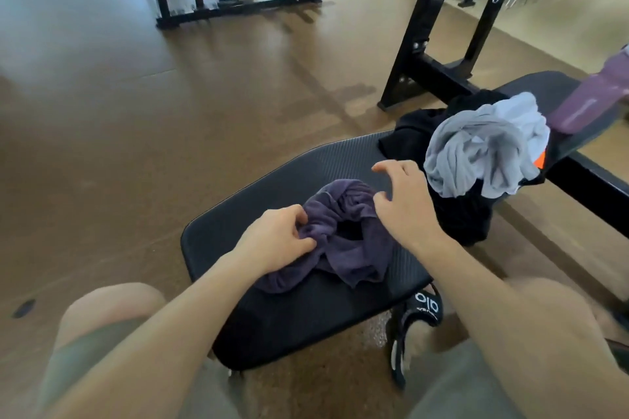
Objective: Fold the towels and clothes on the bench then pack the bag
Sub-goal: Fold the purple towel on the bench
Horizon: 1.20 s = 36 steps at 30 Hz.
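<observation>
From my remote seat, the bench (340, 160) ran away to the right, its near pad serving as the folding surface. On its far part lay a black garment (459, 214) with a crumpled grey garment (476, 153) heaped on top, probably parked there to wait their turn. The purple towel (340, 241) lay bunched on the near pad. My left hand (275, 238) pinched a fold of it, likely hunting an edge; my right hand (401, 201) hovered spread, gripping nothing. I saw no bag.
</observation>
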Each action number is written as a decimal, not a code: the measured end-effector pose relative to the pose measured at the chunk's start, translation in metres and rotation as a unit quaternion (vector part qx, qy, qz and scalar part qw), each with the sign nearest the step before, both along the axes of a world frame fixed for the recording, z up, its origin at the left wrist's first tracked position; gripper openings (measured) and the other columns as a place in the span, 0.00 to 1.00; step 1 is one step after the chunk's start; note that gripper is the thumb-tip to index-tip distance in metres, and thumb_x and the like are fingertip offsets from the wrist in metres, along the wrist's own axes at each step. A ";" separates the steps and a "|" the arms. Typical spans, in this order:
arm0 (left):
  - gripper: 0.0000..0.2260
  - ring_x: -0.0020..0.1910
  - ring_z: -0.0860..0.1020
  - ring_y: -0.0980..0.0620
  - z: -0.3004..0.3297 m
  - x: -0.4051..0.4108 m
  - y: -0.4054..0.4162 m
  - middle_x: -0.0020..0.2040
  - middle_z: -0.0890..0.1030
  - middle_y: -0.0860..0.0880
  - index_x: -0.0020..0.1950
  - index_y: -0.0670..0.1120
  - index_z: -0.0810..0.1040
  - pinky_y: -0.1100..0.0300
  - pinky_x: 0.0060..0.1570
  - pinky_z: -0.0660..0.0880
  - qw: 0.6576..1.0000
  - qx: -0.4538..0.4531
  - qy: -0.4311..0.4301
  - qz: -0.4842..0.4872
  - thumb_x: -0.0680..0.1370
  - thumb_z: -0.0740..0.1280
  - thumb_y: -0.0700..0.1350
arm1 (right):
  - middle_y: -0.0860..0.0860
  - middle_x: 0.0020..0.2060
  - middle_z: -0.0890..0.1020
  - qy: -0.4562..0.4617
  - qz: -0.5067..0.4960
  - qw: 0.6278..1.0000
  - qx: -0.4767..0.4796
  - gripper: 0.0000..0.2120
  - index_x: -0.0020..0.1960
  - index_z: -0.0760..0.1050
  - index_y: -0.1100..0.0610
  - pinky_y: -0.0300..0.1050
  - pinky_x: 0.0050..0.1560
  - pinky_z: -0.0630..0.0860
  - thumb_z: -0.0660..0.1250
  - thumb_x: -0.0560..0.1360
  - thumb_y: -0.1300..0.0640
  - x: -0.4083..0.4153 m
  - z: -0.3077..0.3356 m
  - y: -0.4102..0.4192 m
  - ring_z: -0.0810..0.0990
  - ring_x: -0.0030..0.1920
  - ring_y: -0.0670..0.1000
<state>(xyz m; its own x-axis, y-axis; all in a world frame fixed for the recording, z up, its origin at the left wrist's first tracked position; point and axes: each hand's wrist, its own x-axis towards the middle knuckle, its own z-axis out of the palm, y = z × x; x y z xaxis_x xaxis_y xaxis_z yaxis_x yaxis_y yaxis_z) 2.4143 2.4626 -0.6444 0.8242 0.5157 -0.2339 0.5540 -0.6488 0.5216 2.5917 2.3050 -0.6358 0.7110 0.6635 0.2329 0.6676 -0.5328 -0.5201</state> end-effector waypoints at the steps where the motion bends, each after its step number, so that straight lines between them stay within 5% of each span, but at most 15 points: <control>1: 0.15 0.42 0.79 0.54 0.001 0.003 0.000 0.39 0.81 0.55 0.58 0.53 0.76 0.54 0.44 0.79 1.000 0.006 -0.003 0.003 0.74 0.71 0.55 | 0.52 0.54 0.75 -0.006 0.005 0.999 0.035 0.17 0.60 0.75 0.55 0.49 0.54 0.73 0.65 0.73 0.66 -0.001 0.003 0.004 0.74 0.53 0.53; 3: 0.16 0.43 0.78 0.57 0.002 0.008 0.002 0.41 0.79 0.56 0.58 0.54 0.75 0.56 0.45 0.77 1.000 -0.007 -0.026 0.011 0.74 0.72 0.56 | 0.49 0.48 0.76 0.017 0.064 0.997 0.046 0.13 0.57 0.76 0.53 0.48 0.50 0.75 0.67 0.73 0.62 -0.006 0.006 0.007 0.76 0.47 0.50; 6: 0.23 0.52 0.76 0.55 0.003 0.016 0.001 0.54 0.76 0.54 0.67 0.56 0.72 0.57 0.55 0.74 0.996 -0.052 -0.070 0.025 0.74 0.72 0.58 | 0.49 0.50 0.75 -0.012 0.137 0.987 -0.083 0.17 0.59 0.75 0.51 0.49 0.49 0.75 0.69 0.72 0.52 -0.013 -0.006 0.003 0.74 0.50 0.52; 9: 0.25 0.56 0.75 0.55 0.002 0.026 -0.001 0.59 0.74 0.55 0.71 0.56 0.69 0.57 0.59 0.73 0.996 -0.044 -0.072 0.000 0.76 0.70 0.58 | 0.51 0.52 0.73 -0.061 0.141 0.975 -0.160 0.19 0.62 0.73 0.52 0.49 0.47 0.73 0.68 0.72 0.56 -0.008 -0.014 0.004 0.73 0.52 0.56; 13: 0.06 0.39 0.76 0.56 0.004 0.037 0.012 0.41 0.80 0.55 0.50 0.53 0.73 0.54 0.44 0.76 0.996 -0.016 -0.090 -0.004 0.77 0.70 0.50 | 0.50 0.47 0.73 0.022 0.107 0.983 -0.145 0.16 0.60 0.73 0.53 0.50 0.44 0.72 0.62 0.74 0.63 0.004 -0.015 0.001 0.76 0.49 0.57; 19: 0.08 0.31 0.66 0.58 0.028 0.045 0.024 0.33 0.72 0.54 0.43 0.47 0.68 0.65 0.34 0.67 0.982 -0.052 -0.175 0.041 0.80 0.65 0.44 | 0.48 0.44 0.83 0.191 0.081 0.978 -0.016 0.11 0.51 0.81 0.52 0.43 0.48 0.76 0.67 0.74 0.65 0.031 0.021 0.006 0.81 0.48 0.48; 24: 0.06 0.37 0.68 0.57 0.055 0.046 0.052 0.40 0.72 0.52 0.49 0.43 0.68 0.66 0.36 0.67 0.909 -0.106 -0.305 0.262 0.84 0.60 0.44 | 0.53 0.45 0.85 0.304 0.042 0.941 0.144 0.08 0.53 0.82 0.55 0.45 0.51 0.79 0.70 0.77 0.64 0.046 0.055 0.034 0.83 0.47 0.49; 28: 0.05 0.42 0.74 0.57 0.063 0.033 0.068 0.45 0.76 0.52 0.51 0.45 0.71 0.61 0.41 0.71 0.851 -0.171 -0.351 0.351 0.83 0.59 0.45 | 0.46 0.40 0.82 0.163 -0.018 0.985 0.053 0.05 0.52 0.79 0.51 0.41 0.42 0.75 0.69 0.77 0.60 0.051 0.042 0.015 0.80 0.42 0.46; 33: 0.07 0.40 0.72 0.57 0.063 0.029 0.075 0.42 0.75 0.51 0.51 0.43 0.71 0.61 0.38 0.67 0.891 -0.121 -0.296 0.321 0.84 0.59 0.46 | 0.45 0.37 0.80 0.105 -0.021 0.993 -0.047 0.03 0.50 0.78 0.50 0.44 0.43 0.75 0.68 0.78 0.57 0.064 0.034 0.013 0.79 0.42 0.47; 36: 0.06 0.44 0.75 0.51 0.053 0.024 0.074 0.47 0.76 0.51 0.57 0.45 0.67 0.61 0.41 0.69 0.952 0.015 -0.196 0.233 0.81 0.62 0.40 | 0.45 0.36 0.80 0.129 0.016 0.989 -0.071 0.03 0.47 0.78 0.48 0.44 0.41 0.74 0.68 0.77 0.55 0.059 0.033 0.019 0.78 0.41 0.45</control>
<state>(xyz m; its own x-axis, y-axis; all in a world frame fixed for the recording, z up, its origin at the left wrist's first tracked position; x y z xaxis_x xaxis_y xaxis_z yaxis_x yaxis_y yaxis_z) 2.4381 2.5362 -0.5911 0.5250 0.8486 0.0652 0.5525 -0.3980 0.7324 2.6503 2.3243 -0.6030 0.7121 0.7003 -0.0507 0.5401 -0.5925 -0.5977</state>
